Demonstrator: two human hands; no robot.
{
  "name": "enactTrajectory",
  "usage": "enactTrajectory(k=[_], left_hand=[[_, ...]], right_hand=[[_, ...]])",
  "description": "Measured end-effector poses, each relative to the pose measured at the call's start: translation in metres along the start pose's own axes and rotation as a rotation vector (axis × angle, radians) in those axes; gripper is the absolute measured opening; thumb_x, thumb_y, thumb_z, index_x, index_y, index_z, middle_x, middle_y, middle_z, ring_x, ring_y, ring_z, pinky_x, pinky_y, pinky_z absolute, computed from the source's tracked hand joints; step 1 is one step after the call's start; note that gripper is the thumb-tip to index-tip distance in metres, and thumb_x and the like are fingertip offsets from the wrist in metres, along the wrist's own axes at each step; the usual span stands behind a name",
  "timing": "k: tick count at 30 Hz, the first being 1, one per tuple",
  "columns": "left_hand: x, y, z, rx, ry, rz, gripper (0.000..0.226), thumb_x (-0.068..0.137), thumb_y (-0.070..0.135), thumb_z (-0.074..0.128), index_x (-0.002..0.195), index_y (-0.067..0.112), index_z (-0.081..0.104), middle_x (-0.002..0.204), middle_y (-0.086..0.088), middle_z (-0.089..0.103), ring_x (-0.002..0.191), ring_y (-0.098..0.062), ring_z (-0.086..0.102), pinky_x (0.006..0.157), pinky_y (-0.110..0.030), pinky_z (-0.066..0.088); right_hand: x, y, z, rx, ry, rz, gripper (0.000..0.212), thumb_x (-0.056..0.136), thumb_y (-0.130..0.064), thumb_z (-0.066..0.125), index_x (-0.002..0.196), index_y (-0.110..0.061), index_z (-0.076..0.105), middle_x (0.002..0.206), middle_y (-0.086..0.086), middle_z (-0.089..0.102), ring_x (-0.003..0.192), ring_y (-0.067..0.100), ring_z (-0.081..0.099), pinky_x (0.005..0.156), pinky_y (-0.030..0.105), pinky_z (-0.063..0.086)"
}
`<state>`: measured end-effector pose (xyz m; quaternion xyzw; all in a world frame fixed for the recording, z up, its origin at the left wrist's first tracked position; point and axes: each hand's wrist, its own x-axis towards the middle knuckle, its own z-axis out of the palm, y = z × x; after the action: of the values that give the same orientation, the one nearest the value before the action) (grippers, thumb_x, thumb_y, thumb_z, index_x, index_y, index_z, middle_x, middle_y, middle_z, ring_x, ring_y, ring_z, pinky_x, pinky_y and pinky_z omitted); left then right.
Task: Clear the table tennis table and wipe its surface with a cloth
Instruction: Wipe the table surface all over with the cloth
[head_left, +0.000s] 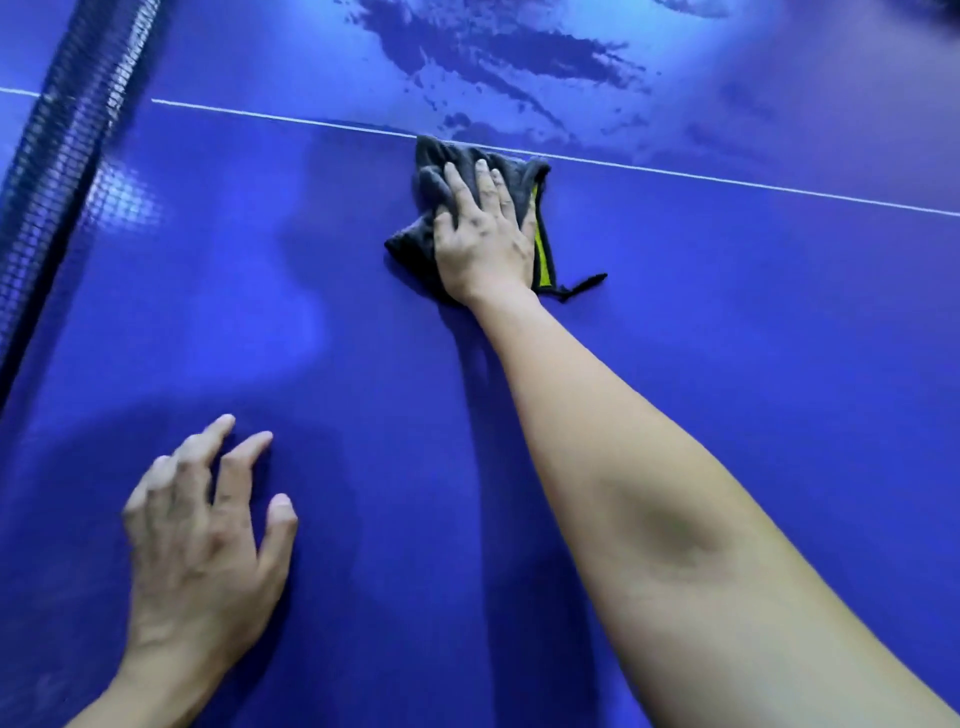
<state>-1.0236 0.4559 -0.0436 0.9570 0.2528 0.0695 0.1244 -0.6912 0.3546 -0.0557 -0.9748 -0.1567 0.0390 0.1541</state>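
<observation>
The blue table tennis table (727, 312) fills the view. A dark grey cloth (436, 171) with a yellow-green edge lies bunched on it, just below the white centre line (727, 179). My right hand (483, 234) lies flat on the cloth with straight fingers, pressing it to the surface, arm stretched far forward. My left hand (200, 540) rests on the bare table near the front, fingers spread and slightly bent, holding nothing.
The black net (62, 156) runs along the left edge of the view. Wet streaks (509, 52) mark the table beyond the white line. A thin cloth strap (587, 283) trails to the right of my right hand.
</observation>
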Motion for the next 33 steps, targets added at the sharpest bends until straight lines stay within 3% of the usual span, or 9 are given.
enactTrajectory(k=[6, 11, 14, 20, 25, 29, 33], left_hand=[[-0.043, 0.091, 0.03, -0.065, -0.088, 0.187, 0.062, 0.088, 0.037, 0.039, 0.144, 0.013, 0.052, 0.158, -0.014, 0.034, 0.145, -0.04, 0.033, 0.122, -0.052, 0.015], [-0.052, 0.109, 0.041, -0.038, -0.11, 0.133, 0.064, 0.087, 0.036, 0.036, 0.147, 0.018, 0.048, 0.16, -0.009, 0.034, 0.149, -0.036, 0.028, 0.124, -0.054, 0.012], [-0.051, 0.108, 0.04, -0.037, -0.12, 0.105, 0.063, 0.088, 0.039, 0.036, 0.146, 0.022, 0.05, 0.16, -0.005, 0.035, 0.15, -0.031, 0.028, 0.124, -0.052, 0.013], [-0.05, 0.102, 0.03, -0.075, -0.153, 0.12, 0.063, 0.088, 0.043, 0.036, 0.147, 0.024, 0.05, 0.16, -0.004, 0.035, 0.15, -0.028, 0.027, 0.124, -0.05, 0.016], [-0.053, 0.053, 0.015, -0.073, -0.107, 0.005, 0.065, 0.088, 0.043, 0.036, 0.146, 0.016, 0.05, 0.157, -0.011, 0.038, 0.148, -0.035, 0.03, 0.122, -0.051, 0.021], [-0.062, -0.012, -0.008, -0.044, -0.045, -0.07, 0.064, 0.089, 0.041, 0.037, 0.145, 0.013, 0.05, 0.156, -0.014, 0.038, 0.146, -0.039, 0.031, 0.12, -0.055, 0.021], [-0.079, -0.071, -0.023, -0.042, 0.018, -0.049, 0.063, 0.088, 0.039, 0.04, 0.144, 0.013, 0.051, 0.157, -0.016, 0.037, 0.145, -0.041, 0.033, 0.119, -0.054, 0.021]], right_hand=[[-0.038, 0.173, -0.052, -0.034, 0.058, 0.116, 0.056, 0.105, -0.047, 0.032, 0.16, -0.042, 0.023, 0.171, -0.005, 0.015, 0.157, 0.01, 0.009, 0.126, 0.047, 0.002], [-0.069, 0.278, -0.08, -0.017, 0.132, 0.246, 0.054, 0.106, -0.047, 0.035, 0.159, -0.039, 0.03, 0.17, -0.002, 0.02, 0.157, 0.013, 0.013, 0.126, 0.05, 0.006], [-0.072, 0.298, -0.08, -0.007, 0.143, 0.256, 0.055, 0.105, -0.048, 0.033, 0.159, -0.038, 0.03, 0.17, 0.0, 0.02, 0.157, 0.015, 0.014, 0.125, 0.053, 0.008], [-0.082, 0.289, -0.077, -0.006, 0.167, 0.271, 0.056, 0.105, -0.048, 0.032, 0.159, -0.034, 0.031, 0.17, 0.003, 0.02, 0.157, 0.018, 0.014, 0.124, 0.056, 0.008], [-0.104, 0.246, -0.07, -0.032, 0.147, 0.339, 0.054, 0.107, -0.045, 0.034, 0.16, -0.036, 0.029, 0.171, 0.005, 0.016, 0.157, 0.02, 0.012, 0.123, 0.058, 0.008], [-0.113, 0.166, -0.043, -0.046, 0.141, 0.235, 0.054, 0.107, -0.045, 0.035, 0.16, -0.036, 0.029, 0.171, 0.006, 0.016, 0.157, 0.021, 0.013, 0.124, 0.058, 0.009], [-0.119, 0.037, 0.003, -0.057, 0.123, 0.091, 0.056, 0.105, -0.046, 0.038, 0.16, -0.039, 0.027, 0.171, 0.004, 0.016, 0.157, 0.018, 0.012, 0.125, 0.055, 0.007]])
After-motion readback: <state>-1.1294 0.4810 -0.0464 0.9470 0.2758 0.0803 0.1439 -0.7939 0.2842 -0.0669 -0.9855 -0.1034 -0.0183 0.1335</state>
